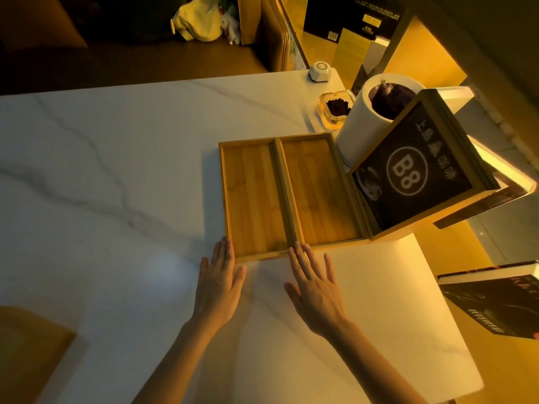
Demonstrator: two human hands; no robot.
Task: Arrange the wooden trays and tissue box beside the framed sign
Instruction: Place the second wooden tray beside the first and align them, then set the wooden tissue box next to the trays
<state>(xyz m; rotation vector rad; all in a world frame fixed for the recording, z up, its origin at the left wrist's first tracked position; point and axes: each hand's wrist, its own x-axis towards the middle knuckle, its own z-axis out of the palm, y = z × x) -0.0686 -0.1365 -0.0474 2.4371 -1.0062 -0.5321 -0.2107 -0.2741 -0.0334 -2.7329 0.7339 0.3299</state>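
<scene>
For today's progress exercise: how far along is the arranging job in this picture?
Done: two wooden trays lie side by side against the framed sign. In hand: the left hand and right hand rest flat, fingertips at the trays' near edge. Left: the tissue box, which I cannot identify here.

The framed sign [420, 167] on the right showed "B8" in white inside a circle, with Chinese characters beside it, too unclear to read. The dark book [495, 301] at near right carried print too blurred to read.
</scene>
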